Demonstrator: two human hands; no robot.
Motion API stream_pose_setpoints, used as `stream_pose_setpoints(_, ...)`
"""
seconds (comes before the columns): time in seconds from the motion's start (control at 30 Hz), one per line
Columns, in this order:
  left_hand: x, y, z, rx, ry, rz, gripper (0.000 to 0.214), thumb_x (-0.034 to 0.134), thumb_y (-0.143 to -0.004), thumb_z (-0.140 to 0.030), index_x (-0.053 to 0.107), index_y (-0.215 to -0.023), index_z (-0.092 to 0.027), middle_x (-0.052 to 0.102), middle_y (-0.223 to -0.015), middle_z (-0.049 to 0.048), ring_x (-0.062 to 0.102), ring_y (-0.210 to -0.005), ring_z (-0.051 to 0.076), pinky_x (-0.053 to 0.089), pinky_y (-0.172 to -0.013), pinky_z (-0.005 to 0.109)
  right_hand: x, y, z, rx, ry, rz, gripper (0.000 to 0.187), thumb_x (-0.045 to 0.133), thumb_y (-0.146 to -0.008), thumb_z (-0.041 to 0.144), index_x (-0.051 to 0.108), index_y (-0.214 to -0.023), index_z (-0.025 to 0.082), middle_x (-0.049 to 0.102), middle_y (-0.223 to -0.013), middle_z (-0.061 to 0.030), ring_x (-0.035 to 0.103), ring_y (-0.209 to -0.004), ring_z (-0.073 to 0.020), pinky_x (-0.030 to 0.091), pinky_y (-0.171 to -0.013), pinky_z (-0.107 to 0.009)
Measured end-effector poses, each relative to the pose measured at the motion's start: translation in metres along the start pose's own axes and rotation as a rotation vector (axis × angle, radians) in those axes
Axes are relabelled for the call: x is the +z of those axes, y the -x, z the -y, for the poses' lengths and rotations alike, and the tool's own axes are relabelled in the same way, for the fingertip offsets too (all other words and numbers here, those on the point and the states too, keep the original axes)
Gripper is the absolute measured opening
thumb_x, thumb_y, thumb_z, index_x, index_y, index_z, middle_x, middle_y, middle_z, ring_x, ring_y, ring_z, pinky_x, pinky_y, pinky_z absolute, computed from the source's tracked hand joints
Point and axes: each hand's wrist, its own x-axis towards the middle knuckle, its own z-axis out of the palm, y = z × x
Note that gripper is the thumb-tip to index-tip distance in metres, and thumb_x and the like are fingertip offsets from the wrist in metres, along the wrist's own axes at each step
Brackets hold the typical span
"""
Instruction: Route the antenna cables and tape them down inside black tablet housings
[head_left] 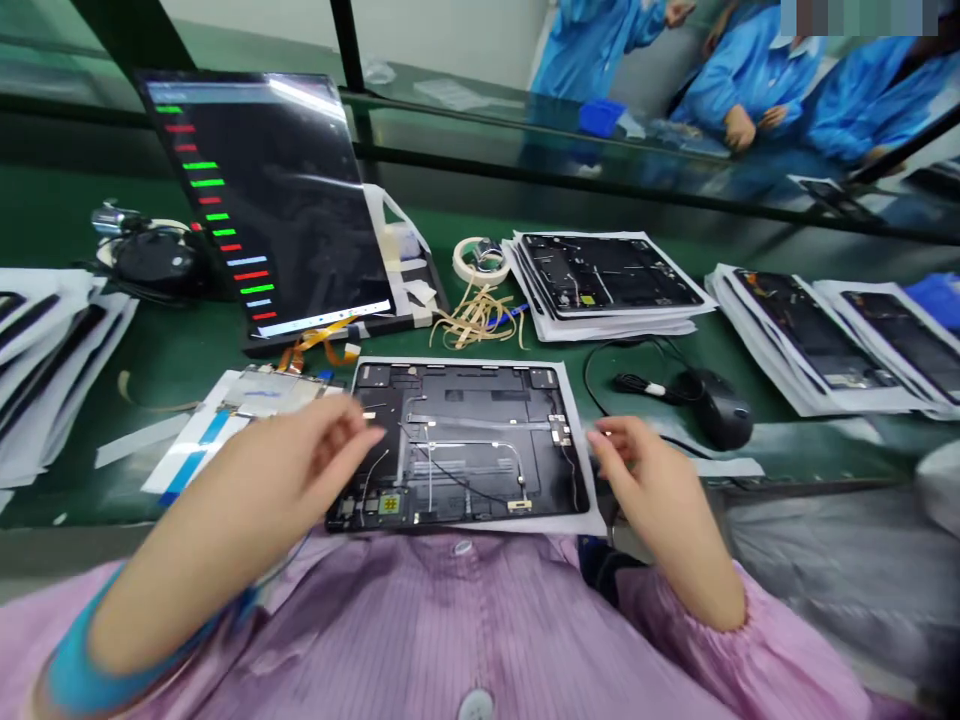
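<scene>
Centre of frame: one black panel, rectangular with rounded corners, lies flat on a white sheet on the green table. Thin wires and silver strips cross its matt inner face, and one small yellow label sits near its lower edge (print too small to read).

The left hand is at the panel's left edge, its fingers curled with thumb and forefinger close; the blur hides whether they pinch anything. The right hand is at the sheet's right edge, its fingers loosely bent and holding nothing.

Upper left: one propped screen shows red, green and pale bars, with no text legible.

Upper centre: one tape roll and a heap of tan strips.

Right: one black mouse and three stacks of like panels on white sheets.
</scene>
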Motion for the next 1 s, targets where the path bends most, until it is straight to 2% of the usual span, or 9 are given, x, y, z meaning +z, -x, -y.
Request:
stream_pose_setpoints(0.1,0.015,0.036,0.026,-0.054,0.021,0.228,0.045,0.038,-0.085,-0.057,0.051,-0.056,-0.025,0.057,-0.049,0.0004,0.055,-0.045,0.020,0.042,-0.047,0.032,0.004,-0.008,-0.010,0.096,0.000,0.180,0.032,0.047,-0.087,0.051,0.057,-0.087,0.020,0.055,-0.050,0.0032,0.054,-0.047,-0.0168,0.035,-0.048,-0.027)
stream_pose_setpoints(0.17,0.026,0.053,0.044,-0.095,0.051,0.290,0.047,0.037,-0.084,-0.058,0.058,-0.056,-0.027,0.061,-0.051,0.0014,0.059,-0.048,0.022,0.046,-0.049,0.034,0.007,-0.012,-0.009,0.100,0.027,0.210,0.031,0.050,-0.085,0.051,0.056,-0.083,0.020,0.052,-0.047,0.0041,0.052,-0.047,-0.0170,0.032,-0.047,-0.027)
stream_pose_setpoints(0.3,0.035,0.069,0.046,-0.068,0.148,0.006,0.030,0.046,-0.082,-0.055,0.068,-0.082,-0.034,0.072,-0.079,-0.0015,0.065,-0.067,0.026,0.052,-0.057,0.038,0.011,-0.009,0.010,-0.013,0.060,0.021,0.023,0.054,-0.086,0.038,0.055,-0.098,0.019,0.060,-0.067,0.0008,0.057,-0.060,-0.0168,0.038,-0.055,-0.027)
stream_pose_setpoints(0.37,0.035,0.060,0.025,0.001,0.139,-0.116,0.022,0.050,-0.084,-0.048,0.065,-0.092,-0.033,0.070,-0.093,-0.0003,0.064,-0.083,0.026,0.053,-0.070,0.039,0.015,-0.005,0.029,-0.254,-0.039,0.080,0.013,0.052,-0.089,0.030,0.056,-0.097,0.020,0.062,-0.079,-0.0008,0.058,-0.071,-0.0155,0.042,-0.064,-0.027)
stream_pose_setpoints(0.47,0.036,0.027,-0.012,0.249,0.112,-0.095,0.019,0.050,-0.088,-0.034,0.060,-0.101,-0.025,0.065,-0.106,0.0049,0.058,-0.101,0.023,0.046,-0.090,0.039,0.029,-0.006,0.062,-0.572,-0.106,0.328,0.007,0.051,-0.089,0.019,0.057,-0.092,0.019,0.061,-0.091,-0.0035,0.058,-0.087,-0.0165,0.045,-0.077,-0.029)
stream_pose_setpoints(0.53,0.038,0.002,-0.026,0.313,0.081,-0.035,0.022,0.050,-0.088,-0.029,0.054,-0.108,-0.021,0.063,-0.108,0.0071,0.057,-0.100,0.023,0.046,-0.087,0.039,0.042,-0.012,0.080,-0.587,-0.066,0.353,0.012,0.052,-0.086,0.014,0.055,-0.098,0.017,0.060,-0.097,-0.0064,0.057,-0.091,-0.0182,0.045,-0.079,-0.032)
stream_pose_setpoints(0.63,0.041,-0.017,-0.030,0.282,0.046,0.057,0.025,0.051,-0.086,-0.031,0.047,-0.108,-0.019,0.063,-0.095,0.0050,0.061,-0.079,0.021,0.046,-0.067,0.034,0.056,-0.024,0.092,-0.542,-0.052,0.395,0.019,0.054,-0.083,0.010,0.052,-0.101,0.016,0.062,-0.095,-0.0049,0.058,-0.082,-0.0163,0.045,-0.071,-0.029)
stream_pose_setpoints(0.77,0.040,-0.008,-0.022,0.301,0.003,0.109,0.021,0.049,-0.087,-0.033,0.047,-0.104,-0.020,0.063,-0.084,0.0015,0.060,-0.069,0.018,0.040,-0.060,0.030,0.056,-0.030,0.089,-0.551,-0.042,0.426,0.017,0.052,-0.084,0.009,0.056,-0.098,0.017,0.062,-0.089,-0.0027,0.058,-0.076,-0.0147,0.044,-0.068,-0.028)
stream_pose_setpoints(1.0,0.029,-0.002,-0.023,0.110,0.029,0.016,0.017,0.046,-0.088,-0.031,0.061,-0.090,-0.022,0.060,-0.067,-0.0012,0.055,-0.062,0.016,0.034,-0.056,0.027,0.030,-0.020,0.083,-0.539,-0.141,0.321,0.010,0.050,-0.088,0.014,0.058,-0.091,0.019,0.058,-0.092,-0.0030,0.057,-0.082,-0.0140,0.044,-0.073,-0.026)
